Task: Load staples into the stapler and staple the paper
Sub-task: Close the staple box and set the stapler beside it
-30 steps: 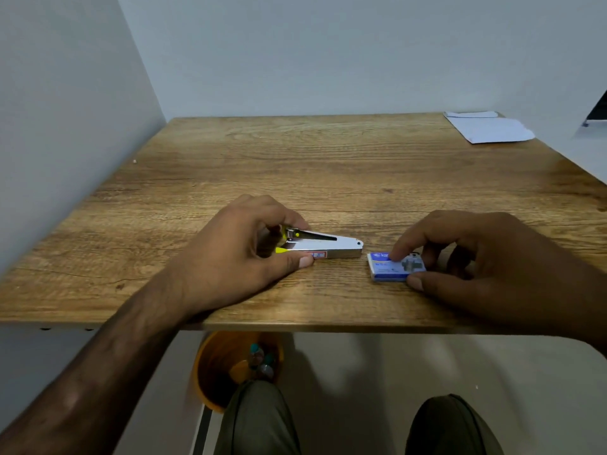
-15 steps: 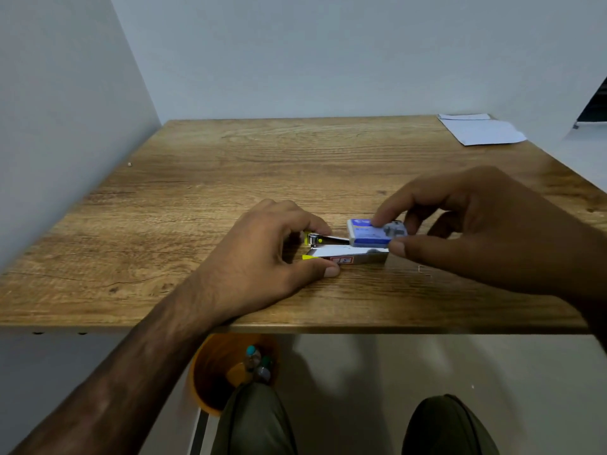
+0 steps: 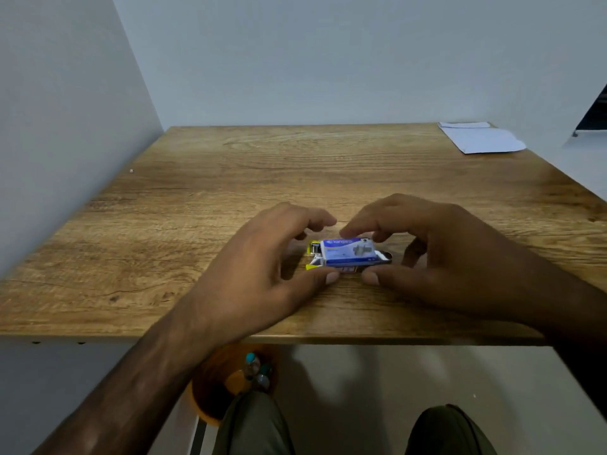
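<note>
A small blue and white staple box [image 3: 348, 252] is held over a silver stapler with a yellow end [image 3: 313, 257], which lies near the table's front edge. The box covers most of the stapler. My right hand [image 3: 437, 254] pinches the box between forefinger and thumb. My left hand [image 3: 262, 267] curls around the stapler's left end, thumb at its front side, fingers spread above it. The white paper [image 3: 481, 139] lies at the table's far right corner, far from both hands.
The wooden table [image 3: 262, 178] meets grey walls at the left and back. Under the front edge stands an orange bin [image 3: 216, 395] holding a few small objects. My knees show below the table.
My right hand lifted the staple box from the table on the right and carried it left over the stapler. My left hand's fingers have loosened and spread a little at the stapler.
</note>
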### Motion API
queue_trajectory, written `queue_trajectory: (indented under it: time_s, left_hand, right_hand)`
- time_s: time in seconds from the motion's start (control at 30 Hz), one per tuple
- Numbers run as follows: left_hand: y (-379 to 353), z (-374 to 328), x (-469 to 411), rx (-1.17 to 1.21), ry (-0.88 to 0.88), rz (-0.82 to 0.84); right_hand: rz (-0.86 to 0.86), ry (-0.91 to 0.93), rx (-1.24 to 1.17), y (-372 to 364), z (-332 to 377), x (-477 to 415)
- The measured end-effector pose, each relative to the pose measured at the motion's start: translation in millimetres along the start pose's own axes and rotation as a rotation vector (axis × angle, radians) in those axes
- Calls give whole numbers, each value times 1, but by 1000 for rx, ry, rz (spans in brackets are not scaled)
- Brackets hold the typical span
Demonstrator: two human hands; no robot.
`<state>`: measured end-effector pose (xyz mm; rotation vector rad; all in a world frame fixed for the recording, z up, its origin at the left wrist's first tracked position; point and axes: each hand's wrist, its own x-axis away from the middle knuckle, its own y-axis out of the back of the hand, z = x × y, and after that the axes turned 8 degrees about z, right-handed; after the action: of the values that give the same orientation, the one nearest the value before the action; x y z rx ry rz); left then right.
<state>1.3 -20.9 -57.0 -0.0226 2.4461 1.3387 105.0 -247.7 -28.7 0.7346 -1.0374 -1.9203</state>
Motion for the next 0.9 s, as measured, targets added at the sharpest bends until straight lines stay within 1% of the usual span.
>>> queue_trajectory:
  time_s: [0.1,0.4,0.7,0.9]
  left_hand:
    - [2,-2,5,-64,-71,-26]
    - [4,-8,-10,-165,-37,28]
    - [10,35,-80,-170,29,30]
    - [10,70,-134,-197,82,10]
  right_hand:
    - [-5,32,49,0,4,8]
    - [-107,-20,85,-12,-2,-6]
    - [-165,-56,75,5,-39,-71]
    - [-215,-128,51,12,-77,-129]
